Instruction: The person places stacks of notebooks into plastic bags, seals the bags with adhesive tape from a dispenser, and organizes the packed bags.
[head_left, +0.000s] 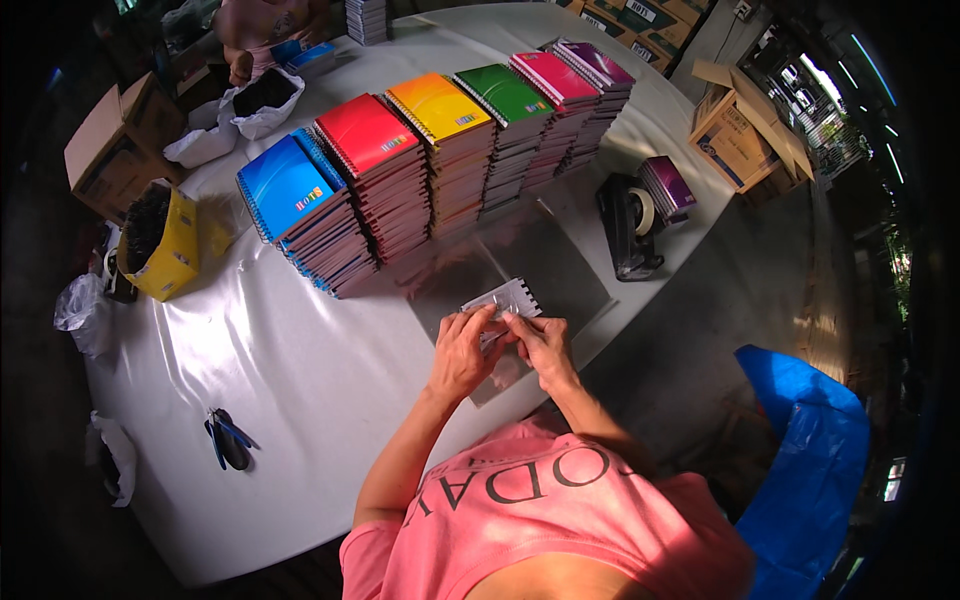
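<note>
My left hand (pixel 462 350) and my right hand (pixel 540 345) meet over the near edge of the white table (pixel 300 370). Together they pinch a small clear plastic bag (pixel 508 300) with a pale, jagged top edge. It sticks up between my fingertips. Under my hands lies a stack of clear plastic sleeves (pixel 520 255), shiny and flat on the table. Just beyond it stand several stacks of spiral notebooks in a row: blue (pixel 292 185), red (pixel 365 135), yellow (pixel 438 105), green (pixel 502 92), pink (pixel 553 77) and purple (pixel 595 62).
A black tape dispenser (pixel 630 225) and a purple notebook (pixel 668 186) sit at the right. A yellow box (pixel 165 245) of dark items stands at the left, scissors (pixel 228 438) nearer me. Another person (pixel 262 30) works at the far end. Cardboard boxes (pixel 745 130) and a blue sack (pixel 805 460) lie on the floor.
</note>
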